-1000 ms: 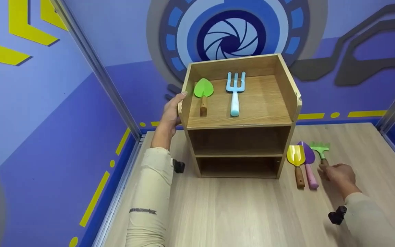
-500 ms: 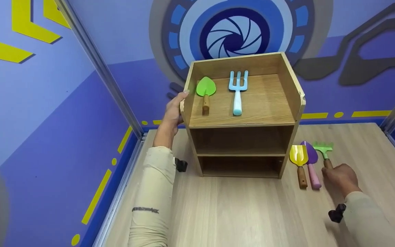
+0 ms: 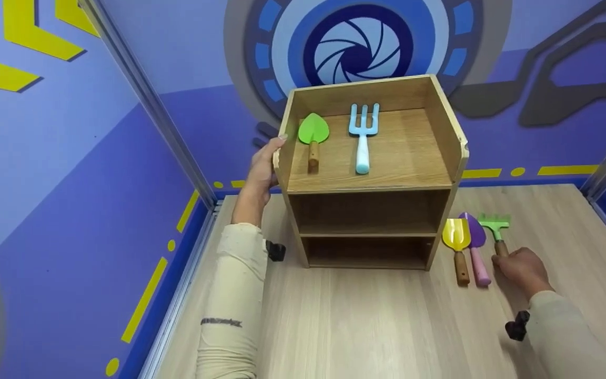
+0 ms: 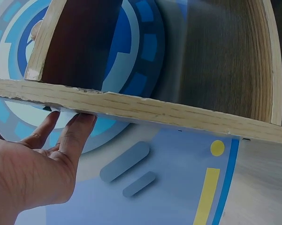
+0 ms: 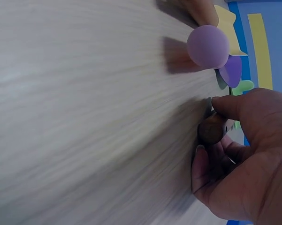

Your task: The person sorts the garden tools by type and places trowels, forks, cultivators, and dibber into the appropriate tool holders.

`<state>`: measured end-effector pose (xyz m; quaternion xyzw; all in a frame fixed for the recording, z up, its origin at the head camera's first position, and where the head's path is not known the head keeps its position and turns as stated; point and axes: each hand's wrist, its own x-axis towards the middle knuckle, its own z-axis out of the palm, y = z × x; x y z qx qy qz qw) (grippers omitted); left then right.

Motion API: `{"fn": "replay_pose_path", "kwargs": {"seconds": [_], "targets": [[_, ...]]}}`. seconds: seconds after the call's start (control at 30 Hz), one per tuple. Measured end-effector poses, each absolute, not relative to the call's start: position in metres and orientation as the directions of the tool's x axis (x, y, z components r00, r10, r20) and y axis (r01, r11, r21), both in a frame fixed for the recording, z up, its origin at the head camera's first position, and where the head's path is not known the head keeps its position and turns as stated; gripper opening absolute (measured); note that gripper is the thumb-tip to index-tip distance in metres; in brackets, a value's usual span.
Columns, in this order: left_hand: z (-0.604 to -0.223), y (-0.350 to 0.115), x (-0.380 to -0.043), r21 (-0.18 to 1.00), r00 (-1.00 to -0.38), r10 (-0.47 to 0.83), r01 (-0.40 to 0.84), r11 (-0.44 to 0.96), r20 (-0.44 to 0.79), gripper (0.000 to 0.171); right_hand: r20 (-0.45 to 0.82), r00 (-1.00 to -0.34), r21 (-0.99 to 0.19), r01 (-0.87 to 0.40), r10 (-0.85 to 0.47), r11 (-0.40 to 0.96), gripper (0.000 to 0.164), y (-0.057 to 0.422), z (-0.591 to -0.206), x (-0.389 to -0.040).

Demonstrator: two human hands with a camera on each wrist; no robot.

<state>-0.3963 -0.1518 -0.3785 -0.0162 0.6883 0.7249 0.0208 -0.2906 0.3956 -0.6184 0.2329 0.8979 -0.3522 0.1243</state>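
A small wooden shelf [image 3: 405, 152] stands on the table, with a raised-sided top and two compartments below. My left hand [image 3: 261, 169] holds its left side panel [image 4: 178, 112], fingers against the outer face and a fingertip over the edge. On the top lie a green trowel [image 3: 313, 129] with a brown handle and a light-blue hand fork [image 3: 363, 134]. Right of the shelf, my right hand [image 3: 524, 269] grips the brown handle [image 5: 211, 129] of a small green rake [image 3: 496, 226], thumb and fingers around it. The rake lies low at the tabletop.
Beside the rake lie a yellow shovel [image 3: 457, 236] with a brown handle and a purple trowel [image 3: 474, 231] with a pink handle, close together. Blue printed walls [image 3: 192, 121] with metal corner posts [image 3: 148, 100] enclose the pale wooden table [image 3: 366, 321] at the back and sides.
The head view has shifted slightly. Both hands stay almost in place, the left on the shelf panel and the right on the rake handle.
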Motion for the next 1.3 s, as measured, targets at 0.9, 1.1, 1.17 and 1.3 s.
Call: {"fn": "replay_pose_path", "kwargs": {"seconds": [0.9,1.1,1.17,1.3], "targets": [[-0.38,-0.146,-0.393,0.997,-0.999,-0.02,-0.032,-0.07,-0.034,0.067,-0.439,-0.842,-0.586,0.533,0.314,0.611,0.08,0.406,-0.62,-0.292],[-0.38,-0.146,-0.396,0.998,-1.0,-0.015,-0.021,-0.061,-0.021,0.066,-0.469,-0.839,-0.645,0.539,0.276,0.542,0.057,0.414,-0.62,-0.294],[-0.38,-0.146,-0.397,0.998,-1.0,-0.013,-0.016,-0.062,-0.017,0.065,-0.477,-0.843,-0.672,0.532,0.249,0.515,0.049,0.417,-0.619,-0.295],[-0.38,-0.146,-0.396,0.998,-1.0,-0.01,-0.015,-0.063,-0.015,0.064,-0.51,-0.836,-0.712,0.543,0.203,0.445,0.036,0.424,-0.615,-0.296]]}}
